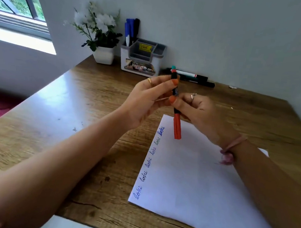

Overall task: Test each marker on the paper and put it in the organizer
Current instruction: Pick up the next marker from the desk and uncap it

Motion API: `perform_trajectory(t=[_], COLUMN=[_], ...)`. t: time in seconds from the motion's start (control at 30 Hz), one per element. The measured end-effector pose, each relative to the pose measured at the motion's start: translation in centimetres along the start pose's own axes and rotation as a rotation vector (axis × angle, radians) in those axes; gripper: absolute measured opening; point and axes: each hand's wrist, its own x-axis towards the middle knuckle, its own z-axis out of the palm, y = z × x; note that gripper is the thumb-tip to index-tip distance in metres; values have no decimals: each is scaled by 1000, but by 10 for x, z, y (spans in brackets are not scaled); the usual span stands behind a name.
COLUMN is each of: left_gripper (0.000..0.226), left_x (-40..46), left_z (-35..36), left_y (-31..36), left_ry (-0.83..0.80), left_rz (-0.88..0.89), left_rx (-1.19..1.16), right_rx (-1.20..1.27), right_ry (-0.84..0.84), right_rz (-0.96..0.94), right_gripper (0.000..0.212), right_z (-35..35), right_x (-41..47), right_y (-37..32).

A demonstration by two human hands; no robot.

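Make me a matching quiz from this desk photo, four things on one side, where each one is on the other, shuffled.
Things:
1. red-capped marker
2. blue markers
3. flower pot
4. paper

Places:
A. standing in the organizer
B. left of the organizer, by the wall
C. lying flat on the desk, handwriting along its left edge
D. held between the left hand and the right hand

Pairs: 1-D, 2-A, 3-B, 4-C
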Motion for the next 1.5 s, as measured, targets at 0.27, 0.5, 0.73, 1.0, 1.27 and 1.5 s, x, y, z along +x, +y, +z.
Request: perform_trajectory(t=[0.27,0.5,0.73,1.0,1.27,1.5], left_gripper=[46,37,34,50,57,72], left_x=[-11,-16,-15,-5,22,29], left_z=[3,18,18,-12,-44,-49], left_y=[11,2,-2,3,-7,-14], left_ry=[-281,-285,-207,-134,-200,-199], left_rz=[-264,-245,-104,46,146,157], left_rx=[380,216,354,864,1428,1389], right_rx=[77,69,392,505,287,74], right_ry=[107,167,189,352,119,-198], right_rz=[-51,-89,7,-5,53,72], right_gripper=[19,26,21,15,5,6], right_z=[-4,1,12,-3,-8,-24], right_x=[0,-1,-2,1,1,19], right_y=[-5,-9,-5,-1,19,24])
